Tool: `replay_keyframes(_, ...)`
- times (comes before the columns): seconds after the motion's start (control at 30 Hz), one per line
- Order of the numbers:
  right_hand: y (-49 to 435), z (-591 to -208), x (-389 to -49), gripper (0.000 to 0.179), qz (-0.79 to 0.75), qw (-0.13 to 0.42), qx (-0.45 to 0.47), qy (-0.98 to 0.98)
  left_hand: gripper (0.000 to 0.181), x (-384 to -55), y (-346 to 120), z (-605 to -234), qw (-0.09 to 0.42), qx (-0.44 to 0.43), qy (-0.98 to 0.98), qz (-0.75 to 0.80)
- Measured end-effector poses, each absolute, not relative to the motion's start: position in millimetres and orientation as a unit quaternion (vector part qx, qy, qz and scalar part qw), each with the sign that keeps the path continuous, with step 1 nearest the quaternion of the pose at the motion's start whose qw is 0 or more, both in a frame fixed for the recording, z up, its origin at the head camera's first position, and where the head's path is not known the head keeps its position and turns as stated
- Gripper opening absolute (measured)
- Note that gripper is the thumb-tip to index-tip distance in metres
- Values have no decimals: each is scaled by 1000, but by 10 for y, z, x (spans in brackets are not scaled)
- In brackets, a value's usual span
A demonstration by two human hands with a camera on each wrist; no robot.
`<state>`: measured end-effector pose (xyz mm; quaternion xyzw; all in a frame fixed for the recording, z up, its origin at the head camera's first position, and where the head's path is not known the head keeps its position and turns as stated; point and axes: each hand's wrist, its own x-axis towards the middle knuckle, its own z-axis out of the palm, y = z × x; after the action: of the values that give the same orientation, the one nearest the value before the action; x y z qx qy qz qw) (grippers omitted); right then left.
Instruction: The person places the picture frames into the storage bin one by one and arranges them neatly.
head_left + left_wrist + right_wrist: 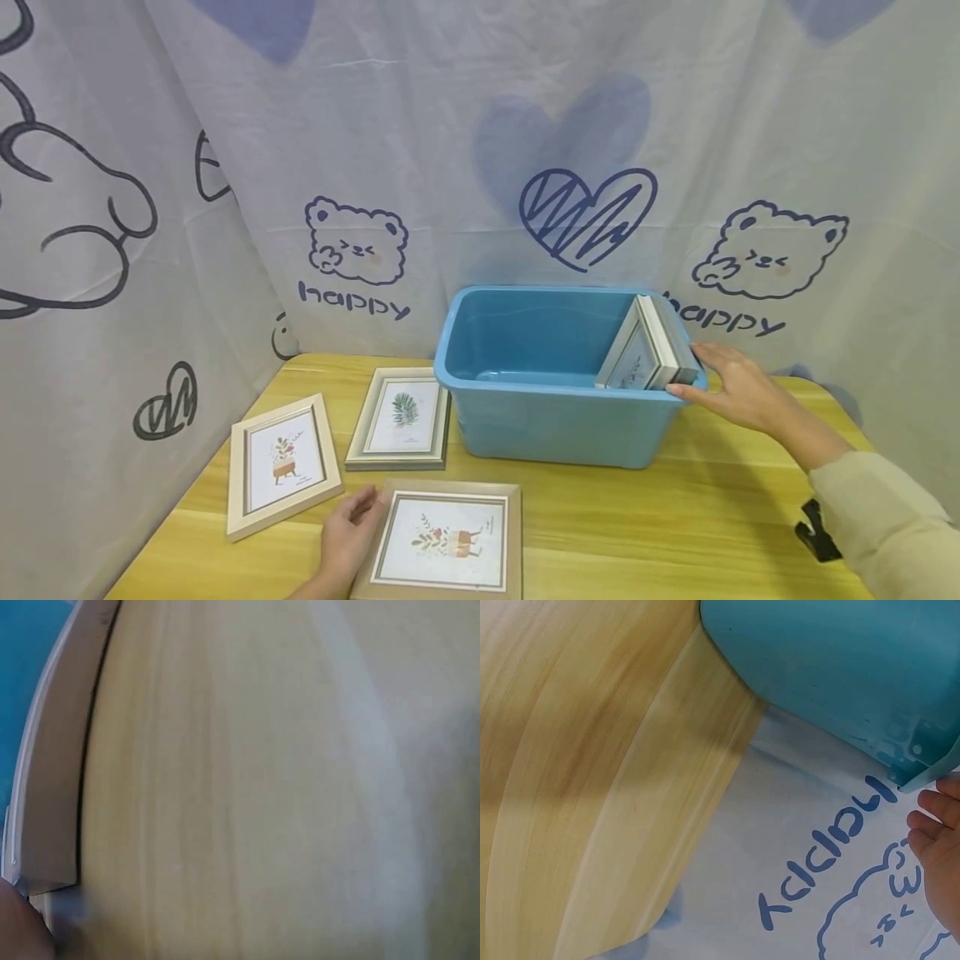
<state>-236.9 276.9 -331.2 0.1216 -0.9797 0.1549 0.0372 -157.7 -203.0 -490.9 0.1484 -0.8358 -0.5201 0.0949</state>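
My left hand [351,533], its fingers bent loosely, touches the left edge of a tan picture frame [512,542] near its upper corner. That frame lies flat on the table with a potted-plant print; its side [56,757] shows in the left wrist view. A light wood frame [238,475] and a silver-cream frame [360,454] lie beyond it. My right hand [738,387] rests at the right end of a blue bin [555,425], thumb near the front corner. Inside leans a stack of picture frames [651,342]. In the right wrist view, fingers [930,817] sit by the bin's rim.
The wood-grain table [600,542] carries everything. A black clip-like piece [817,533] shows by the right sleeve [877,517]. A white printed curtain [450,167] hangs behind and along the left side.
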Motion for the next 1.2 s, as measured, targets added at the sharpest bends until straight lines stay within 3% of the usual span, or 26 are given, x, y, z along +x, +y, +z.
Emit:
replay_keyframes(0.23,2776,-3326,-2371,87,154,39,124,-979,41,-1547,-1977,-4947,103,124,-845,-510)
replay_keyframes(0.5,2786,-3323,-2357,87,151,36,122,-980,53,-1537,-1971,-4933,85,106,-860,-492)
replay_keyframes(0.83,2762,-3300,-2357,87,151,31,126,-980,43,-1551,-1953,-4863,100,93,-876,-463)
replay_keyframes(1.2,2754,-3287,-2339,85,143,31,130,-981,46,-1623,-1936,-4738,63,109,-856,-501)
